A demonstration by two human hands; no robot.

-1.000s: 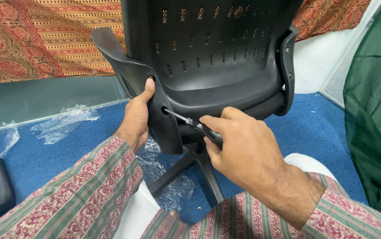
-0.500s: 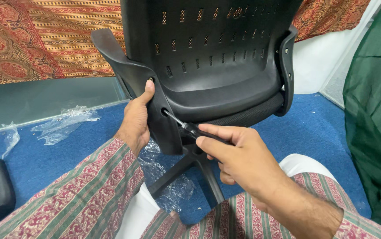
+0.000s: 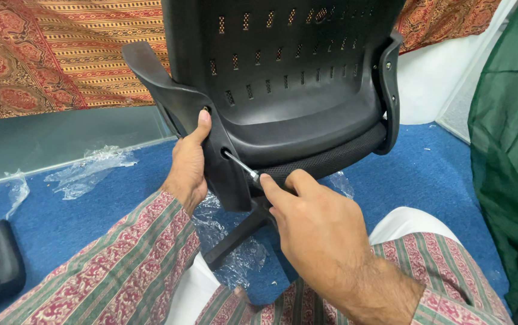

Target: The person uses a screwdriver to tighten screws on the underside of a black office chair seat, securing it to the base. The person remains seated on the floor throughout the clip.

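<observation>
Blue carpet; right hand [image 3: 322, 232] on screwdriver [image 3: 242, 165].

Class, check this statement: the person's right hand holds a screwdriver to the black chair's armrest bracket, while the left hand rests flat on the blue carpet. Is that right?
Not quite. In the head view the left hand grips the armrest bracket of the black chair, not the blue carpet. The right hand does hold the screwdriver to it.

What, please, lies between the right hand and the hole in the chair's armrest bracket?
In the head view, a screwdriver's metal shaft spans from the right hand to the armrest bracket.
</observation>
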